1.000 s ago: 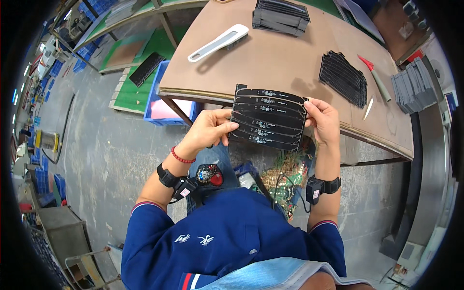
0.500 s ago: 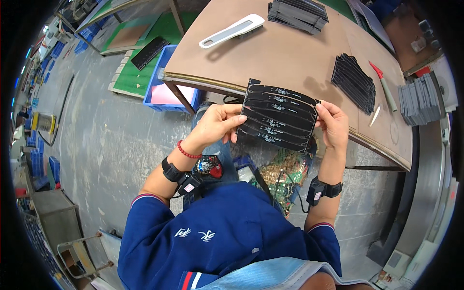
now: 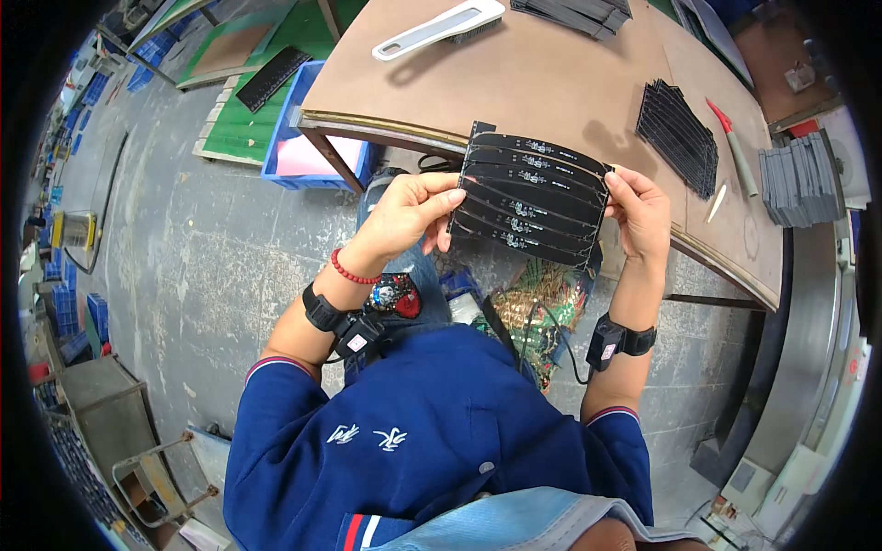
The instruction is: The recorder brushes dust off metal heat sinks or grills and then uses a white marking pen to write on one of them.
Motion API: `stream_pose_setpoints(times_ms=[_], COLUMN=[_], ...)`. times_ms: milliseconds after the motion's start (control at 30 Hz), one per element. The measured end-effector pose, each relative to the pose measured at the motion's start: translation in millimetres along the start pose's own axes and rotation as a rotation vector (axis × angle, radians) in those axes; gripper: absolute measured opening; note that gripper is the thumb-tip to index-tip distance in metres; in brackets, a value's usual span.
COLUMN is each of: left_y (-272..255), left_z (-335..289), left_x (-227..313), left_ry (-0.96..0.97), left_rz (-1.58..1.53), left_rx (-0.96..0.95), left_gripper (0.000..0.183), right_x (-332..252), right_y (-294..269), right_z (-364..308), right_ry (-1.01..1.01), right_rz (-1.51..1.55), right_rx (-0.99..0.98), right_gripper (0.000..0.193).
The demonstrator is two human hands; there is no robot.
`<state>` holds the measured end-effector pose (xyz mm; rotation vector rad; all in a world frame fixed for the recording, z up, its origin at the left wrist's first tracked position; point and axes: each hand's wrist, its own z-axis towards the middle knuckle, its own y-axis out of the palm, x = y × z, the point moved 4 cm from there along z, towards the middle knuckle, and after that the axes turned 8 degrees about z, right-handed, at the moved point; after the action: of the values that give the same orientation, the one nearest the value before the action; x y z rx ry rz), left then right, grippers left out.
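Between my hands is a black circuit board panel, made of several long curved strips with white printing and narrow gaps between them. My left hand is closed on its left edge, thumb on top. The right edge is pinched by my right hand near its upper corner. The panel is tilted in front of the table's near edge, above my lap. On the table, to the right, lies a fanned stack of similar black panels. Another stack of dark panels lies at the far edge.
A white-handled brush lies at the table's far left. At the right are a red-and-green pen-like tool, a small white blade-shaped piece and a tall stack of grey pieces. A blue crate stands left below the table.
The whole view has shifted slightly, so the table and panel sit a little higher in the picture. Both hands keep hold of the panel, with its pose nearly the same.
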<state>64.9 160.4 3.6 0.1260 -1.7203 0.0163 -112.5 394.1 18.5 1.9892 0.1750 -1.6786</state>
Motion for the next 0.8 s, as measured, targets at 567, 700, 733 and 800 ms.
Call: stream_pose_setpoints(times_ms=[567, 700, 733, 800], left_y=[0, 1, 0, 1], left_z=[2, 2, 3, 4], left_x=[-10, -8, -9, -10], left_ry=[0.006, 0.004, 0.017, 0.025], left_rz=[-0.049, 0.017, 0.005, -0.018], left_rx=[0.016, 0.018, 0.01, 0.004], left_gripper=[0.03, 0.03, 0.03, 0.03], right_x=[5, 6, 5, 4], right_y=[-4, -5, -4, -5], right_z=[1, 3, 3, 4], right_ry=[0.006, -0.002, -0.007, 0.003], right_rz=[-0.053, -0.067, -0.078, -0.082], right_rx=[0.028, -0.001, -0.002, 0.012], right_gripper=[0.021, 0.021, 0.021, 0.021])
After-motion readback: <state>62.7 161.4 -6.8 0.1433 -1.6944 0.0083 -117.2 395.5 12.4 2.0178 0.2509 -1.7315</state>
